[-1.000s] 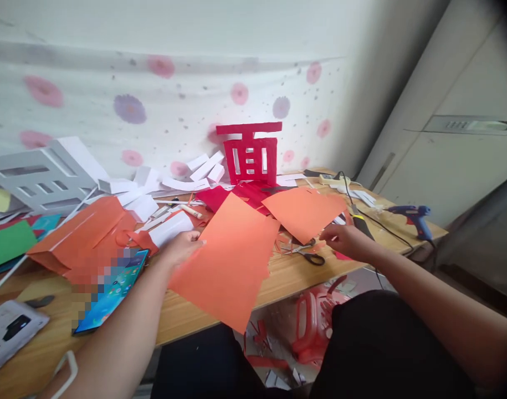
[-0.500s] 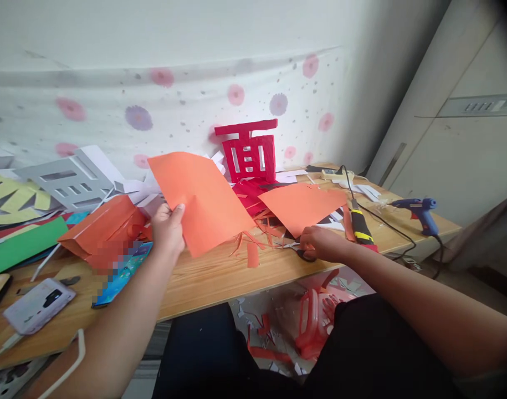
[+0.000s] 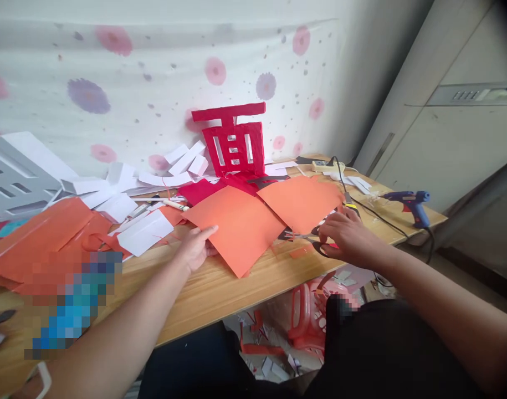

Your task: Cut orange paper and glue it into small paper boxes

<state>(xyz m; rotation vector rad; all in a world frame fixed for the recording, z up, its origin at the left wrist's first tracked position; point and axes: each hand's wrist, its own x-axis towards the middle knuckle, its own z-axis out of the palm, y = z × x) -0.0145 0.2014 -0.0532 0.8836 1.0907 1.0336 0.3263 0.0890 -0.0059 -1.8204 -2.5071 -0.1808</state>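
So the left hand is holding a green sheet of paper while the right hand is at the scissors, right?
Not quite: the sheet of paper in the left hand is orange, as the head view shows. The right hand is at the scissors.

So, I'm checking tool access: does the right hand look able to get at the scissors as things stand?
Probably yes: the right hand is at the handles of the scissors, with nothing visibly between them; its grip is unclear.

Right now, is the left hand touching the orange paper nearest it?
Touching: the head view shows the left hand with its thumb resting on the orange paper, at the left edge.
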